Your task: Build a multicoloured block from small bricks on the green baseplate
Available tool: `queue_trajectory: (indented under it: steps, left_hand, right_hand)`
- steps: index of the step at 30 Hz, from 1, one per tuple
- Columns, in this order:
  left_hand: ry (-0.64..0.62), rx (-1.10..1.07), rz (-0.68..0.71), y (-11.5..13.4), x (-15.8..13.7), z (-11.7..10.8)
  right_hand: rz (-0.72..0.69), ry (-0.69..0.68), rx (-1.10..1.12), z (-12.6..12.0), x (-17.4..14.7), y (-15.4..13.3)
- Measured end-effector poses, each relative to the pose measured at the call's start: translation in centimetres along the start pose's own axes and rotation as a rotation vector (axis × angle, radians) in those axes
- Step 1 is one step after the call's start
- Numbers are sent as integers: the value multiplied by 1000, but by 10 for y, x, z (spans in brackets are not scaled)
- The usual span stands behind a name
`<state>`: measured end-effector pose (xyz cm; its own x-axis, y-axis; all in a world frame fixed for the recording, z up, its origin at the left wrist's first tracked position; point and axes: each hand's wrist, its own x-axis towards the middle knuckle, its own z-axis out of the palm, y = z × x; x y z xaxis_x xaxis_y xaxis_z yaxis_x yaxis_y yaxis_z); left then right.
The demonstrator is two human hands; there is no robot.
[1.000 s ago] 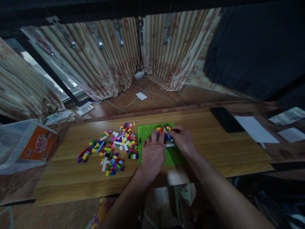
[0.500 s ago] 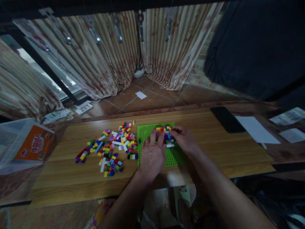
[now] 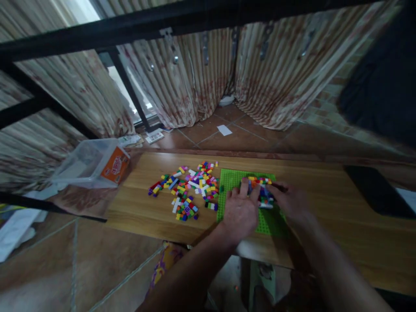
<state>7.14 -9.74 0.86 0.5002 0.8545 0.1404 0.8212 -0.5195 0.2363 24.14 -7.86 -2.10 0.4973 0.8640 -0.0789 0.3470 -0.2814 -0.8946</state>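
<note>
A small build of colourful toy bricks [image 3: 266, 200] sits on a green studded baseplate [image 3: 229, 177]. My left hand [image 3: 242, 212] reaches over the build's left side, its fingers stretched forward and pressed against the bricks. From the right, my right hand [image 3: 287, 201] has its fingertips closed on the build's right edge. Both hands partly cover the build, so the exact brick between the fingers is hidden. To the left of the baseplate lies a loose pile of mixed bricks [image 3: 203, 182], nearest to my left hand.
The wooden table [image 3: 139, 216] carries the baseplate, the bricks and a black flat device [image 3: 378, 190] at the right. A clear plastic bin [image 3: 87, 162] with an orange label stands beyond the left end. Striped curtains [image 3: 208, 82] hang behind a dark metal bar [image 3: 136, 32].
My view has swung to the left, so the table and hands appear further right and more of the bin shows. Both hands stay on the brick build.
</note>
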Motion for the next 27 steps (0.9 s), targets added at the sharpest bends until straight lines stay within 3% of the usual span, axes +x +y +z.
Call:
queue_trajectory:
  steps: [2, 6, 10, 16, 20, 23, 27]
  left_hand:
    - [39, -37, 12, -3, -3, -1]
    - [113, -147, 30, -15, -5, -10]
    - [271, -366, -83, -43, -1, -26]
    - [612, -837, -452, -100, 8, -48]
    - [724, -1156, -582, -119, 7, -53]
    - [741, -1271, -602, -123, 5, -54]
    - [714, -1286, -598, -123, 3, -56]
  right_hand:
    - [-36, 25, -39, -4, 0, -3]
    - [-167, 228, -142, -8, -11, -25]
    - [-317, 272, -36, 7, -36, -49]
    - [-659, -191, -107, 49, -84, -63]
    - [-760, -439, -197, 75, -109, -63]
    - [-789, -519, -271, 95, -121, -57]
    - [-812, -487, -404, 114, -129, -49]
